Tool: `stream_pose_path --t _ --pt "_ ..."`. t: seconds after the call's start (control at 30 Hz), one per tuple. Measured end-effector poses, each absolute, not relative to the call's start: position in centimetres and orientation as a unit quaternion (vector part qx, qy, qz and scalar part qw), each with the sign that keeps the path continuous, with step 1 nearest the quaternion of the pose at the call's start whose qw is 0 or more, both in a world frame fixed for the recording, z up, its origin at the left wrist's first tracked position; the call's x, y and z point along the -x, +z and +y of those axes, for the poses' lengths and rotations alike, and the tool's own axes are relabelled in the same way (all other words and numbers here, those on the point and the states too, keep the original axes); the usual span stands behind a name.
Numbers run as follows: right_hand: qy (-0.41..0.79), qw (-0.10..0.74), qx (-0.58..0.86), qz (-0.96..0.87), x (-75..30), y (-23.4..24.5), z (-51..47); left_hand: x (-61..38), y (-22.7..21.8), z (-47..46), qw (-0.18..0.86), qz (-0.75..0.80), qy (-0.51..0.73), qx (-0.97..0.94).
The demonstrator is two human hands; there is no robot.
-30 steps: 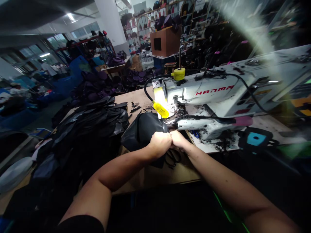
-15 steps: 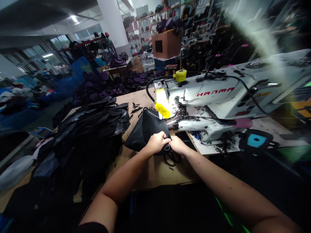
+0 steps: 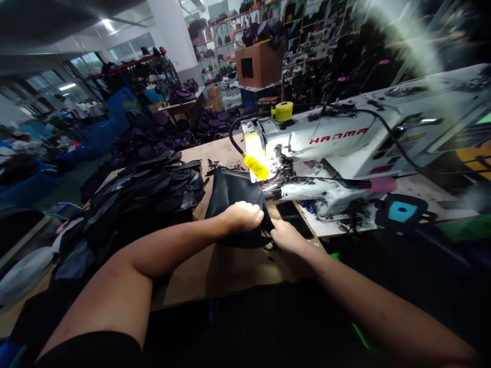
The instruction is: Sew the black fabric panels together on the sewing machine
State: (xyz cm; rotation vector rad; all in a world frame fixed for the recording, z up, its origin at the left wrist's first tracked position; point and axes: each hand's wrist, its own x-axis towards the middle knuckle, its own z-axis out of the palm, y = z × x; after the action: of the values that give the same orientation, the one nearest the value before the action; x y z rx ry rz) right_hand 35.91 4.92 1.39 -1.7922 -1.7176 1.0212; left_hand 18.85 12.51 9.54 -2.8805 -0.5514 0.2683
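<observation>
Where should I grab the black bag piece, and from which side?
Probably the near edge of the black bag piece, from your side, where your left hand and right hand are. It looks slack, and its far end sits close to the sewing machine, leaving little room.

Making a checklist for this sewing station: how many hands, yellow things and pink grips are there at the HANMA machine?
Hands: 2 (left hand, right hand)
Yellow things: 2 (roll of yellow tape, yellow lamp head)
Pink grips: 1 (pink grip)
Total: 5
</observation>
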Motion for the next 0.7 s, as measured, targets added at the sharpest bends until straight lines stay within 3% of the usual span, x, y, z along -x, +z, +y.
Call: stream_pose_path --t 0.23,0.57,0.7 --pt "0.59 0.305 0.609 -0.433 -36.2 2.4 4.6 -20.1 7.7 10.3 0.057 -0.276 0.074 0.957" --pt "0.493 0.315 0.62 -0.522 -36.5 1.8 9.6 -22.6 6.1 12.8 0.051 -0.368 0.011 0.928" --pt "0.394 0.32 0.624 -0.594 -36.5 2.4 11.4 -22.1 4.8 13.8 0.045 -0.389 -0.028 0.92"
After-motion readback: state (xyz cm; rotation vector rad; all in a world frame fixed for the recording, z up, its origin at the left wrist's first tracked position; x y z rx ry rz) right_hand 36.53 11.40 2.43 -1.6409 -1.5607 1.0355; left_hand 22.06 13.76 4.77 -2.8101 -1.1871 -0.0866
